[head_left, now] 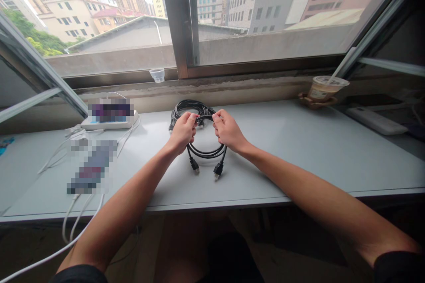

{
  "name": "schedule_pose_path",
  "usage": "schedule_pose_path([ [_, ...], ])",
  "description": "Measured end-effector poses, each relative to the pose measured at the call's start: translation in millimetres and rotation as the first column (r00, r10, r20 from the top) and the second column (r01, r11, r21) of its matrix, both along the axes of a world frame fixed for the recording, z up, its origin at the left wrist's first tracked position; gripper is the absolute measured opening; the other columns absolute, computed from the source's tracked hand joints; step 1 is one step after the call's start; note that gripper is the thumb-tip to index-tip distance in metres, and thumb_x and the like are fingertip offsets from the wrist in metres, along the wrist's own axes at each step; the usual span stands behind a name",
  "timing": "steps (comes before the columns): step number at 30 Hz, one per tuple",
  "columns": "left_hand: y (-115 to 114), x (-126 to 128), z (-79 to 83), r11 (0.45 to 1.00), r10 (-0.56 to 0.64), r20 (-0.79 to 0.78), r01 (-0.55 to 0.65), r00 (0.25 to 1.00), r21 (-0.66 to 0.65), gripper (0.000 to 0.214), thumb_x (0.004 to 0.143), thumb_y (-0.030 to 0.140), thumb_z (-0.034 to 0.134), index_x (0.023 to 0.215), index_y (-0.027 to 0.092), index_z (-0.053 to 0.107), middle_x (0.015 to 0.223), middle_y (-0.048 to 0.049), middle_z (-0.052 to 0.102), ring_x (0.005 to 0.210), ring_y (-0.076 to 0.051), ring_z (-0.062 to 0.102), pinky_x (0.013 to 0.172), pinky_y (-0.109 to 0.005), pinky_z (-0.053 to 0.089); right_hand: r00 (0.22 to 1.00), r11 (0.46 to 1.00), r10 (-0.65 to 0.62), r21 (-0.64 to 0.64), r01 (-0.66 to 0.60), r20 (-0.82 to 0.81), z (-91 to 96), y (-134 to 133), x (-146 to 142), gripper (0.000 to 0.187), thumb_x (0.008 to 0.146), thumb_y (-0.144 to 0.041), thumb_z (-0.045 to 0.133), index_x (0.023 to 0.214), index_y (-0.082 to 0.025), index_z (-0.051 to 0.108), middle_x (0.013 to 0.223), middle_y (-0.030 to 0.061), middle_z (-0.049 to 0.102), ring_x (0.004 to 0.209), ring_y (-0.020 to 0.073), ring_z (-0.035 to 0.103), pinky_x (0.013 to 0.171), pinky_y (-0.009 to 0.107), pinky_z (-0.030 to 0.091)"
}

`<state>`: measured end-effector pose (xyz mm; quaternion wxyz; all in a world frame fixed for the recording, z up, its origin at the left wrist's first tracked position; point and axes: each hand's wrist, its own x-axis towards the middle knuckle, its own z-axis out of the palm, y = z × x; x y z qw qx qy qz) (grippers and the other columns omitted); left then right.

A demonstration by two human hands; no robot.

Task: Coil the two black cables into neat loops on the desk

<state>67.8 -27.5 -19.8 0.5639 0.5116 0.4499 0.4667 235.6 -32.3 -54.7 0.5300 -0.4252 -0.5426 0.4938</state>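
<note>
Gripping a looped black cable [206, 152] at the top of its coil, the left hand [182, 132] and the right hand [227, 130] are working close together, almost knuckle to knuckle. The fingers of each hand are curling together and clamping on the strands, though the fingertips are partly hidden. The work in hand is forming this coil: its lower loop is hanging or lying below the wrists, while a black plug [194, 164] and a second black plug [218, 170] are pointing toward the person on the grey desk [292, 154]. Just behind the hands, a further bundle of black cable [189, 108] is lying on the desk.

To the left, white cables [49, 254] are trailing off the desk edge from a pixelated device [91, 168]. Farther back, a plastic drink cup with a straw [323, 88] is standing at the right, and a small clear cup [157, 74] is sitting on the window ledge. Beyond the window frame [179, 22], tall apartment buildings [255, 0] are rising.
</note>
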Motion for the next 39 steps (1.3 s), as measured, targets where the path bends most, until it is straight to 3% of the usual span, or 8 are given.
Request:
schedule_pose_path([
  [7,8,-11,-3.6,0.989,0.017,-0.163,0.007,0.987,0.146,0.022,0.102,0.031,0.059,0.109,0.014,0.071,0.094,-0.0085,0.072,0.077,-0.013,0.068,0.066,-0.023,0.057,0.999,0.991,-0.018,-0.131,0.013,-0.034,14.2,20,34,0.037,0.096,-0.051,0.072,0.088,-0.025,0.046,0.063,-0.0095,0.038,0.045,0.0046,0.024,0.038,0.016,0.019],
  [15,38,-42,3.3,0.871,0.306,-0.426,-0.069,0.851,0.487,0.019,0.094,0.026,0.060,0.101,0.017,0.076,0.096,-0.0090,0.077,0.088,-0.019,0.070,0.078,-0.027,0.051,0.921,0.906,-0.362,-0.181,0.383,0.142,0.1,63,132,0.027,0.096,-0.029,0.072,0.078,-0.019,0.056,0.062,-0.0028,0.050,0.046,0.0061,0.033,0.040,0.020,0.027],
  [18,67,-45,5.2,0.815,0.415,-0.522,-0.049,0.745,0.577,0.019,0.091,0.024,0.064,0.103,0.018,0.077,0.101,-0.0103,0.077,0.091,-0.022,0.069,0.091,-0.032,0.051,0.851,0.849,-0.496,-0.110,0.517,0.173,-12.6,81,152,0.010,0.095,-0.023,0.071,0.091,-0.015,0.068,0.080,0.0077,0.067,0.059,0.0113,0.054,0.051,0.024,0.045],
  [21,102,-48,10.9,0.810,0.489,-0.697,0.022,0.525,0.586,0.033,0.088,0.023,0.068,0.119,0.017,0.074,0.121,-0.0162,0.073,0.112,-0.028,0.067,0.104,-0.040,0.050,0.741,0.793,-0.600,0.102,0.601,0.301,-22.9,95,161,0.028,0.093,-0.026,0.071,0.117,-0.011,0.072,0.112,0.0191,0.077,0.096,0.0228,0.072,0.085,0.035,0.060],
  [24,132,-50,20.0,0.914,0.379,-0.880,0.031,0.286,0.404,0.051,0.081,0.022,0.073,0.132,0.018,0.070,0.133,-0.0179,0.071,0.123,-0.033,0.066,0.106,-0.044,0.052,0.639,0.785,-0.614,0.272,0.556,0.464,-27.8,98,163,0.044,0.093,-0.036,0.069,0.128,-0.010,0.072,0.134,0.0221,0.073,0.127,0.0330,0.068,0.115,0.048,0.049],
  [29,145,-44,30.7,0.950,0.296,-0.947,0.062,0.123,0.305,0.047,0.074,0.015,0.072,0.121,0.019,0.076,0.128,-0.0195,0.074,0.116,-0.035,0.071,0.098,-0.044,0.056,0.549,0.758,-0.652,0.429,0.492,0.522,-22.8,91,157,0.038,0.092,-0.037,0.061,0.116,-0.013,0.077,0.130,0.0197,0.076,0.127,0.0367,0.067,0.117,0.054,0.047],
  [33,137,-39,38.9,0.920,0.361,-0.914,0.087,0.182,0.381,0.023,0.076,0.021,0.068,0.096,0.015,0.079,0.106,-0.0202,0.076,0.105,-0.035,0.072,0.090,-0.042,0.057,0.515,0.680,-0.726,0.589,0.438,0.455,-14.1,85,148,0.029,0.090,-0.034,0.058,0.103,-0.017,0.078,0.120,0.0178,0.078,0.120,0.0354,0.069,0.114,0.056,0.048],
  [39,103,-36,57.5,0.882,0.334,-0.711,0.060,0.618,0.466,0.022,0.076,0.026,0.067,0.089,0.014,0.080,0.072,-0.0059,0.069,0.078,-0.021,0.066,0.079,-0.033,0.057,0.691,0.668,-0.640,0.688,0.284,0.336,4.0,64,112,0.027,0.095,-0.033,0.059,0.110,-0.018,0.077,0.116,0.0141,0.078,0.108,0.0300,0.073,0.091,0.046,0.063],
])
